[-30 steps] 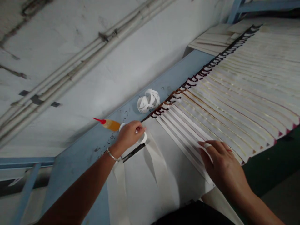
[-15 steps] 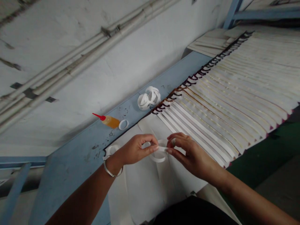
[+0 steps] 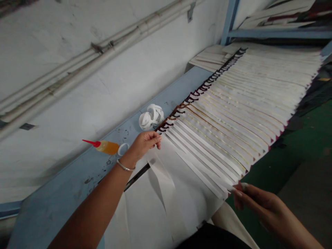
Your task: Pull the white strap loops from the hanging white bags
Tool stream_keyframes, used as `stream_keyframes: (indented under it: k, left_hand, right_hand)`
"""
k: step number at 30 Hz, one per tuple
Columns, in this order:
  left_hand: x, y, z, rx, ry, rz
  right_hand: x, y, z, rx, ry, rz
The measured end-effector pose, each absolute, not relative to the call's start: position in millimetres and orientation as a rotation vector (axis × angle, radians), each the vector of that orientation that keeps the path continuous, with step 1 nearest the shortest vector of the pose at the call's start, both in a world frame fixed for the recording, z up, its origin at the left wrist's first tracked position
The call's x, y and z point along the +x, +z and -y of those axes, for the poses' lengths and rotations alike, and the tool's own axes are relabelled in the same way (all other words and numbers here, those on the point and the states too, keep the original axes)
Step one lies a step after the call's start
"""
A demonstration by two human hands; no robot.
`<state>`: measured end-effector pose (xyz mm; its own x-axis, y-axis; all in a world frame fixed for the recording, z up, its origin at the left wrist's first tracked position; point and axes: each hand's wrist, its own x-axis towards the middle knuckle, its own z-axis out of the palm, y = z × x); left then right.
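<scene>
A white strip [image 3: 202,169] runs slantwise across the near end of a row of overlapping pale sheets [image 3: 249,93], in line with both hands. My left hand [image 3: 145,144] is closed in a pinch at the sheets' dark, ragged edge, seemingly on one end of this strip. At the opposite edge, my right hand [image 3: 261,202] pinches the strip's other end between thumb and fingers. Below the strip lies a broad pale sheet [image 3: 145,204] with a raised fold. Just what sits between the left fingertips is hidden.
On the blue table [image 3: 52,204] lies a bottle [image 3: 107,147] of amber liquid with a red nozzle, touching or close to a white ring [image 3: 123,149]. A bundle of looped white strips [image 3: 151,117] rests farther back. Pipes [image 3: 103,52] cross the wall behind.
My hands, close together over the pale sheet before, have moved apart: left toward the dark edge, right to the opposite edge. The looped strip between them is now drawn out. The view has shifted.
</scene>
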<state>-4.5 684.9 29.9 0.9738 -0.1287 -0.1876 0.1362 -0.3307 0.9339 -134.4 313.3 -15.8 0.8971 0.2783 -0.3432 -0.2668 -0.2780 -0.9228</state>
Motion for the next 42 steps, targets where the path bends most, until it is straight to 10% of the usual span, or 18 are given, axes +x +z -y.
stream_keyframes:
  k: [42]
  left_hand:
    - [113.3, -34.7, -603.0, 2.598, 0.332, 0.078]
  right_hand:
    - [-100.8, -65.0, -285.6, -1.673, 0.242, -0.526]
